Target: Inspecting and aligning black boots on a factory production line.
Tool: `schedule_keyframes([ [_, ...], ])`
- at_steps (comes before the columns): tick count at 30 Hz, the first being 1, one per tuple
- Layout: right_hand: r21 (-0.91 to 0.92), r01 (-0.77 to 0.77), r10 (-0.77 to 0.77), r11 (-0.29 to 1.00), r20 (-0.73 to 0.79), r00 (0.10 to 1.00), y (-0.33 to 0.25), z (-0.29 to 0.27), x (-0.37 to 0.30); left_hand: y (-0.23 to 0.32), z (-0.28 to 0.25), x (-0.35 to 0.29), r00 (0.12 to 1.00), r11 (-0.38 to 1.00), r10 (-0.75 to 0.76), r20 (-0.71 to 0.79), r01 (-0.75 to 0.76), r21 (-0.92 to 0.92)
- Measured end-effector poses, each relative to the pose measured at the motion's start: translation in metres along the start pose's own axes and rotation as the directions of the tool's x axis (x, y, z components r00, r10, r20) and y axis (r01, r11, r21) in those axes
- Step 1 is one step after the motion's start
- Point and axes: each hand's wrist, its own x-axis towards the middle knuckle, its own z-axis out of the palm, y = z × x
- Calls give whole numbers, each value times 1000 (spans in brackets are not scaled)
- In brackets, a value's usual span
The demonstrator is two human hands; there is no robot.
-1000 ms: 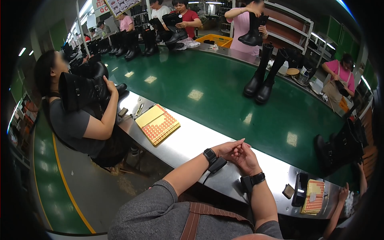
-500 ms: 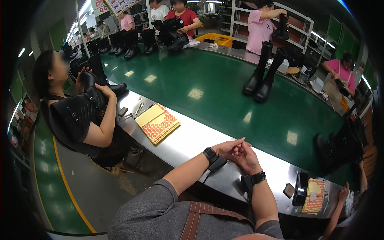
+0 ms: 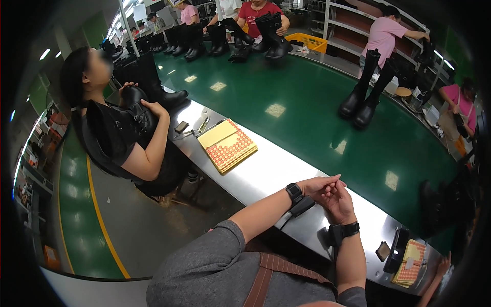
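My left hand (image 3: pixel 318 189) and my right hand (image 3: pixel 339 203) are loosely clasped, fingertips meeting above the shiny metal ledge (image 3: pixel 279 176). Their fingers are curled against each other, and I see no object in them. A black strapped device (image 3: pixel 294 193) sits on the left wrist and another black device (image 3: pixel 343 233) on the right. The closest things are a small dark brown block (image 3: pixel 382 251), a black tray-like holder (image 3: pixel 397 250) and a yellow pad of red-patterned labels (image 3: pixel 410 262), right of my right forearm.
Left of me, a person (image 3: pixel 146 156) holds a black buckled boot. A second label pad (image 3: pixel 227 146) lies on the ledge. Tall black boots (image 3: pixel 364 97) stand on the green surface (image 3: pixel 250 97); dark boots (image 3: pixel 445 199) are at right. Several people work along the far side.
My view has turned somewhat left, shifting the scene rightward. My hands stay clasped. The person in pink by the shelves, who held up a boot, now reaches toward the right.
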Motion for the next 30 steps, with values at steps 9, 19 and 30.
schedule_keyframes([
  [9, 157, -10, 22, 988, -74, 997, 0, -5, 1, 3, -10, 20, 987, 985, -151, -60, 155, 74],
  [19, 100, 30, -30, 995, 0, 1000, 1, -4, 1, 1, -25, 27, 978, 985, -175, 113, 172, 35],
  [30, 60, 50, -47, 997, -47, 998, 3, -3, 1, 7, -18, 22, 971, 986, -159, 181, 167, -29],
])
